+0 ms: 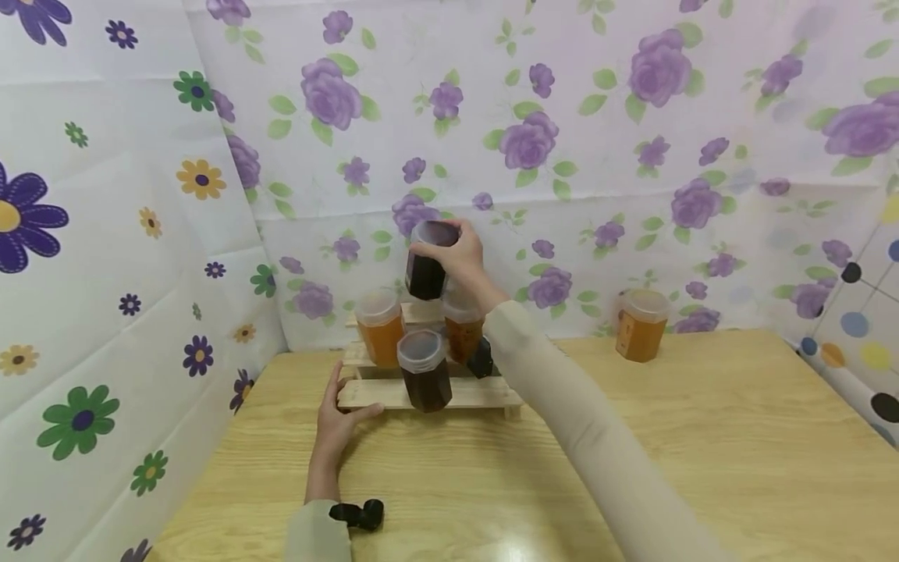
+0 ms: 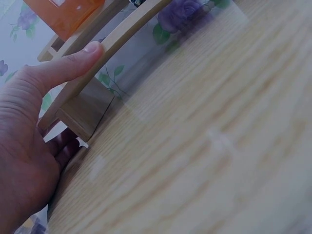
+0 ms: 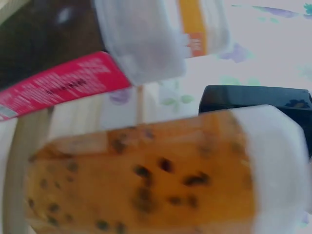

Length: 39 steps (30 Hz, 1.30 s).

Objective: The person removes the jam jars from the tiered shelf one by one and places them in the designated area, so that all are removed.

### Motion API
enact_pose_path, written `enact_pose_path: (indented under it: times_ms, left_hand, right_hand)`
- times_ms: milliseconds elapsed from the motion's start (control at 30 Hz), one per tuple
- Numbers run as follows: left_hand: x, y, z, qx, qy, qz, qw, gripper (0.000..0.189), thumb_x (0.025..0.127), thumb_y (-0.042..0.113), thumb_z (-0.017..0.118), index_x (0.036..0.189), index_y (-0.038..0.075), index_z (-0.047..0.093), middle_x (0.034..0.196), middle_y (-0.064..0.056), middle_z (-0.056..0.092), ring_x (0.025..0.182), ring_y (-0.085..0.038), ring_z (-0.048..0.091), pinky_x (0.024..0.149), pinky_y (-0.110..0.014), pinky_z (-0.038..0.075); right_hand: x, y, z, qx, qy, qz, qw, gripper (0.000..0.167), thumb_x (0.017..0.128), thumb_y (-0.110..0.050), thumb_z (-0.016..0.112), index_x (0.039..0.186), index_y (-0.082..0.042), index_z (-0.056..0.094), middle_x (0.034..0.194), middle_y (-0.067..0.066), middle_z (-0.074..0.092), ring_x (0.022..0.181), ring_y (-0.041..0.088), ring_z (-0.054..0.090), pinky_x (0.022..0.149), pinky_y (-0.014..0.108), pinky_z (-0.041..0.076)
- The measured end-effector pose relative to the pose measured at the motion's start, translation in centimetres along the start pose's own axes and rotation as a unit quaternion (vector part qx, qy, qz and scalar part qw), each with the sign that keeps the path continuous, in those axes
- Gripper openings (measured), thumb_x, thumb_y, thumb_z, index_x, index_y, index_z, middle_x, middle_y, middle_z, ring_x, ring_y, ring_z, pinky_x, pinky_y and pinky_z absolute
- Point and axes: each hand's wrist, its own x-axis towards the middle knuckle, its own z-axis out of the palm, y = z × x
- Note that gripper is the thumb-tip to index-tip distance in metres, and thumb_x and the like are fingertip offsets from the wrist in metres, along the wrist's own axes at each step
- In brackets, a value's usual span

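My right hand (image 1: 465,257) holds a dark-filled plastic jar (image 1: 425,275) with a clear lid, raised above the back step of a tiered wooden rack (image 1: 374,394). At the rack's left end my left hand (image 1: 335,428) grips the front board, its thumb (image 2: 80,63) on top and its other fingers partly hidden behind. A second dark jar (image 1: 430,386) stands on the front step; a dark jar (image 3: 68,83) in the right wrist view shows a pink label. Farther back stand an orange jar (image 1: 381,336) and an orange jar with dark specks (image 3: 146,185), the latter partly behind my right wrist.
Another orange jar (image 1: 642,328) stands apart on the wooden table (image 1: 702,406), toward the right and near the back wall. Flower-patterned sheets (image 1: 449,156) hang behind and at the left. Black devices are strapped to both wrists, one on the left wrist (image 1: 361,515).
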Motion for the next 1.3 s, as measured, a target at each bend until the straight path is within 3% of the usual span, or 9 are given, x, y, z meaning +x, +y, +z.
enact_pose_path:
  times_ms: [233,433,633,1000,1300]
  left_hand:
    - [1.1,0.8,0.4,-0.001,-0.011,0.012,0.9999,0.109,0.077,0.020,0.084,0.156,0.041,0.012,0.159,-0.012,0.026,0.141,-0.035,0.029,0.113,-0.053,0.028]
    - [1.4,0.8,0.3,-0.005,-0.001,0.011,0.9999,0.111,0.075,0.015,0.085,0.157,0.038,0.013,0.156,-0.011,0.029,0.130,-0.031,0.040,0.108,-0.048,0.034]
    - [1.2,0.8,-0.3,-0.005,-0.006,0.008,0.9999,0.111,0.077,0.016,0.084,0.157,0.036,0.010,0.159,-0.012,0.024,0.140,-0.033,0.030,0.112,-0.050,0.029]
    - [0.7,0.5,-0.2,-0.008,-0.013,0.007,0.9999,0.110,0.080,0.018,0.082,0.156,0.041,0.007,0.161,-0.014,0.019,0.148,-0.036,0.016,0.114,-0.055,0.026]
    - [0.2,0.3,-0.1,-0.010,-0.008,-0.006,0.9999,0.111,0.077,0.020,0.084,0.156,0.041,0.009,0.160,-0.012,0.023,0.140,-0.035,0.029,0.113,-0.052,0.027]
  right_hand:
    - [0.3,-2.6,-4.3,0.061,0.033,0.003,0.9976,0.078,0.073,-0.030,0.086,0.137,-0.012,0.046,0.136,0.009,0.051,0.119,0.023,0.053,0.102,0.037,0.046]
    - [0.6,-3.9,-8.0,0.055,0.040,0.003,0.9977,0.078,0.073,-0.032,0.086,0.137,-0.016,0.045,0.137,0.007,0.051,0.118,0.021,0.053,0.100,0.035,0.047]
    - [0.7,-4.5,-11.5,0.050,0.045,-0.002,0.9977,0.078,0.073,-0.033,0.086,0.137,-0.018,0.045,0.138,0.003,0.049,0.119,0.019,0.051,0.103,0.034,0.045]
    - [0.2,-2.6,-17.5,-0.016,0.084,0.026,0.9960,0.081,0.072,-0.039,0.085,0.139,-0.018,0.044,0.142,0.008,0.048,0.121,0.021,0.050,0.104,0.036,0.043]
    - [-1.1,-1.5,-22.5,-0.047,0.099,0.063,0.9920,0.089,0.073,-0.045,0.083,0.144,-0.019,0.038,0.153,0.006,0.035,0.134,0.021,0.040,0.113,0.038,0.036]
